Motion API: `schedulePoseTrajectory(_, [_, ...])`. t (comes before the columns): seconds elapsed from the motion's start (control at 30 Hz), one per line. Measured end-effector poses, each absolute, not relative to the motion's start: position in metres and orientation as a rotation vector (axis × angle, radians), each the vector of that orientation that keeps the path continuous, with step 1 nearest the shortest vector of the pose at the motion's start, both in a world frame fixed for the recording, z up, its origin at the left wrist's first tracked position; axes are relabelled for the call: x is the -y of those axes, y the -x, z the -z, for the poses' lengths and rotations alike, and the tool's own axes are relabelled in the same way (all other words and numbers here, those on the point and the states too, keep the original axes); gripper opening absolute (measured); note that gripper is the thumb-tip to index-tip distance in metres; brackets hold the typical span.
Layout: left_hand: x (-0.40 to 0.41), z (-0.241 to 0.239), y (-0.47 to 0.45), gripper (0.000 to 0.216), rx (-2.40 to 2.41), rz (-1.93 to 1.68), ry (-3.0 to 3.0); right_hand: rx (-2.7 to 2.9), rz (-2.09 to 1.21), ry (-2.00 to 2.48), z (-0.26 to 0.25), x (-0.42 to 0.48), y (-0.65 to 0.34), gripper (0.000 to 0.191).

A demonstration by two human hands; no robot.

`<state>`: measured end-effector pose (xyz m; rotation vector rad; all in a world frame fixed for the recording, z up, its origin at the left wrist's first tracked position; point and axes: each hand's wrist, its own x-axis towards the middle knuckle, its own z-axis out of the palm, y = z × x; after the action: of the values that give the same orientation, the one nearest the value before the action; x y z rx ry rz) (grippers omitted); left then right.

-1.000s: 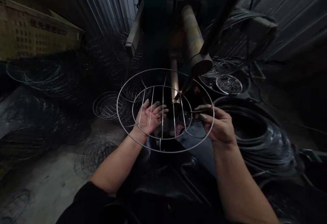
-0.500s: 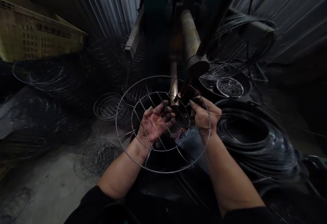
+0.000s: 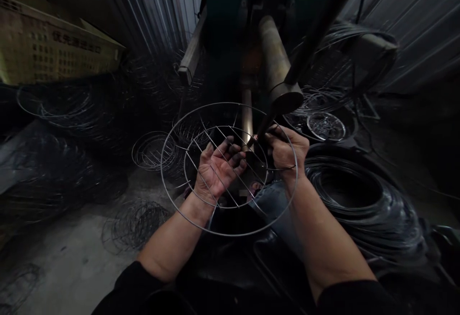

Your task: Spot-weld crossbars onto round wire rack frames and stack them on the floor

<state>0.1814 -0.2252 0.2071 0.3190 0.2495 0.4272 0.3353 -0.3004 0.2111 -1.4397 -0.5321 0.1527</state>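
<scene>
A round wire rack, with an outer ring, a smaller inner ring and several crossbars, is held tilted in front of me. Beneath it my left hand lies palm up, fingers apart and loosely curled, wires crossing in front of the palm. At the rack's right side my right hand is closed on its wire; the exact grip is partly hidden. Between the hands, a copper-coloured metal rod of a machine meets a dark slanting arm tip near the inner ring. A thick cylinder is above.
Coiled wire fills a tub at right. A bowl of small metal pieces sits behind it. Wire racks and a wire tangle lie on the floor at left. A yellow crate stands at upper left.
The rack has risen slightly in view and tilted a little, with my right hand moving slightly up. My left hand stays nearly where it was. The machine appears shifted a little right.
</scene>
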Motion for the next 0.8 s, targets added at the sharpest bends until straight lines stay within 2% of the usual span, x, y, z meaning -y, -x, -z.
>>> schedulePoseTrajectory(0.4, [0.225, -0.206, -0.188, 0.044, -0.254, -0.446, -0.319, 0.513, -0.154, 1.427, -0.204, 0.292, -0.345, 0.021])
schedulePoseTrajectory(0.53, [0.221, -0.2, -0.187, 0.054, -0.188, -0.432, -0.36, 0.494, -0.341, 1.355, -0.203, 0.31, -0.345, 0.02])
schedulePoseTrajectory(0.7, [0.208, -0.187, -0.187, 0.075, -0.124, -0.361, -0.463, 0.41, -0.64, 1.242, -0.205, 0.364, -0.325, 0.036])
schedulePoseTrajectory(0.8, [0.208, -0.185, -0.186, 0.076, -0.14, -0.366, -0.548, 0.328, -0.51, 1.197, -0.202, 0.375, -0.309, 0.023])
